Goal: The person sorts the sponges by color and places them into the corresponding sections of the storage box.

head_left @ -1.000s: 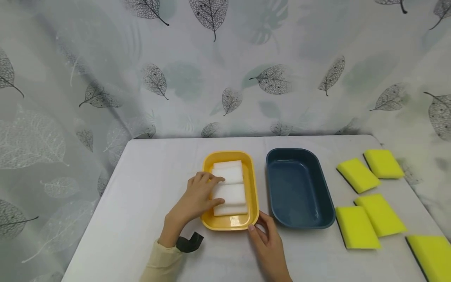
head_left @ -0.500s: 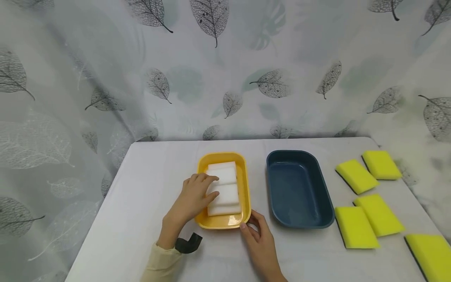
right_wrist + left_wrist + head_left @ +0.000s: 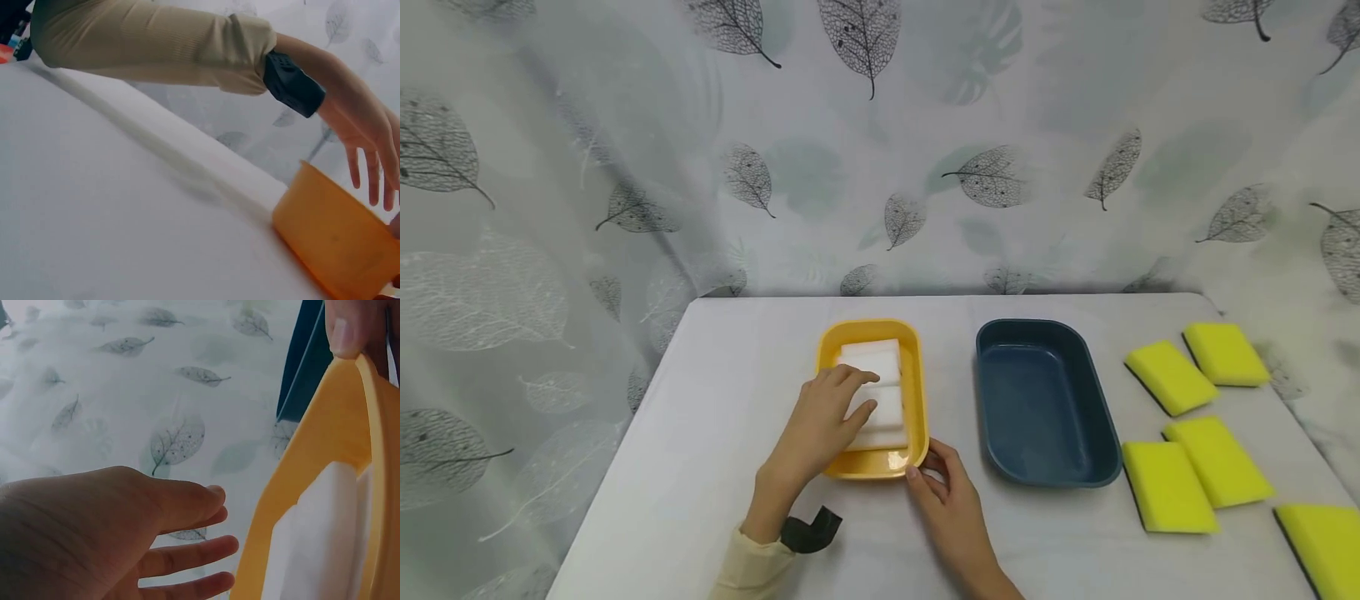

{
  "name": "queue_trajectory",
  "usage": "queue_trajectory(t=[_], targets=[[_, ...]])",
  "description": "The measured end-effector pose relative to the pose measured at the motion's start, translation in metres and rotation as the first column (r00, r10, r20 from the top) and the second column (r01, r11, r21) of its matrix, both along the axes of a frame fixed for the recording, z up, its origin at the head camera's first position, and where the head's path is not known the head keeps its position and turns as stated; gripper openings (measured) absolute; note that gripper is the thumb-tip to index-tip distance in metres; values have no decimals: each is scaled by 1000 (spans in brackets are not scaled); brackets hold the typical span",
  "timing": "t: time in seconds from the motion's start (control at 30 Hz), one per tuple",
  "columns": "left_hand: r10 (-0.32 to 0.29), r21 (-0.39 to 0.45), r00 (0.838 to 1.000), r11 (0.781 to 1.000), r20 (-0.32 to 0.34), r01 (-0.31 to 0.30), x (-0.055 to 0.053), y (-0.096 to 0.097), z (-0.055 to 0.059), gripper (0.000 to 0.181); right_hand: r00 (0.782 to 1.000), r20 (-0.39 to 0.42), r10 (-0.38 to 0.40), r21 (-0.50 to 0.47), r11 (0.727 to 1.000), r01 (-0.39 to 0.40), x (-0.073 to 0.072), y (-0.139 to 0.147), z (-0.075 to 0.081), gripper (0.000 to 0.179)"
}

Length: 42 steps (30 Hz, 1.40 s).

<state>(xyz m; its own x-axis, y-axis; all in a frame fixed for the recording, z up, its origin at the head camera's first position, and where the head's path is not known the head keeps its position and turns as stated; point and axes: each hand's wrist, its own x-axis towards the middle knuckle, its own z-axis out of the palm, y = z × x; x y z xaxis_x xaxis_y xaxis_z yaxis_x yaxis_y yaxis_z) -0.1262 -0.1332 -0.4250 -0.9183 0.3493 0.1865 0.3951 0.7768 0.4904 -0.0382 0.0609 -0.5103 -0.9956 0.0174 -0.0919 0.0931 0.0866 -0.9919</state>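
Note:
A yellow tray (image 3: 913,400) lies on the white table, holding several white rectangular blocks (image 3: 872,360) that look like foam sponges, laid overlapping in a column. My left hand (image 3: 818,423) hovers over the tray's left side with fingers spread and relaxed. In the left wrist view that hand (image 3: 144,531) shows nothing between thumb and fingers. At the tray's near right corner, my right hand (image 3: 951,515) grips the rim, thumb on top and fingers outside. The right wrist view has the tray's outer wall (image 3: 334,234) below the left hand (image 3: 362,119).
A dark blue tray (image 3: 1047,408) with nothing in it stands right of the yellow one. Several yellow sponges (image 3: 1168,487) with dark undersides lie along the table's right side. A leaf-patterned curtain (image 3: 880,150) hangs behind the table (image 3: 700,467).
The yellow tray has shifted left, away from the dark blue tray, with my right hand still on its corner. My left hand now reaches slightly farther over the blocks. The head view has moved slightly.

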Motion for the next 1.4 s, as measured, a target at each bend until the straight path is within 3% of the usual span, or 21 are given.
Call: queue_trajectory(t=[0.17,0.27,0.37,0.47,0.57,0.67,0.73,0.8,0.93,1.03,1.1,1.2,1.27,1.33,1.4], targets=[[-11,144,1000,989,13,9,7,13,3,28,997,8,81,123,989,-82,2,17,12,51],[-25,268,998,964,64,7,12,23,2,32,994,10,111,193,975,-110,6,30,23,45],[-79,413,989,911,126,20,16,34,1,37,992,-6,126,248,961,-121,10,45,33,37],[-157,543,972,839,173,39,20,46,-2,41,989,-82,122,311,946,-91,15,63,42,30],[-226,636,954,770,199,50,25,58,-9,45,977,-201,78,359,933,-1,20,82,48,26],[-274,706,935,707,227,35,31,70,-15,49,949,-315,19,372,922,105,24,99,51,26],[-294,738,924,674,244,19,36,79,-19,51,932,-360,-31,369,913,173,26,110,52,27],[-304,750,916,661,263,4,40,88,-22,54,925,-363,-109,354,902,246,27,120,52,28],[-287,750,918,661,274,-17,47,108,-29,59,892,-336,-303,336,846,415,27,136,52,30],[-262,748,921,662,288,-46,51,120,-35,62,842,-352,-408,333,787,520,24,150,47,32],[-254,756,911,649,324,-88,53,126,-40,62,808,-375,-456,364,729,580,23,161,42,33],[-253,756,871,629,420,-182,57,134,-49,64,766,-393,-508,440,628,642,25,175,33,34],[-246,750,844,615,476,-244,56,139,-54,64,760,-389,-521,505,569,649,26,186,30,33],[-248,751,822,593,512,-289,54,143,-59,63,768,-380,-515,558,535,634,27,194,27,32],[-260,773,817,554,514,-309,52,146,-64,62,787,-374,-491,613,506,607,28,202,23,31]])
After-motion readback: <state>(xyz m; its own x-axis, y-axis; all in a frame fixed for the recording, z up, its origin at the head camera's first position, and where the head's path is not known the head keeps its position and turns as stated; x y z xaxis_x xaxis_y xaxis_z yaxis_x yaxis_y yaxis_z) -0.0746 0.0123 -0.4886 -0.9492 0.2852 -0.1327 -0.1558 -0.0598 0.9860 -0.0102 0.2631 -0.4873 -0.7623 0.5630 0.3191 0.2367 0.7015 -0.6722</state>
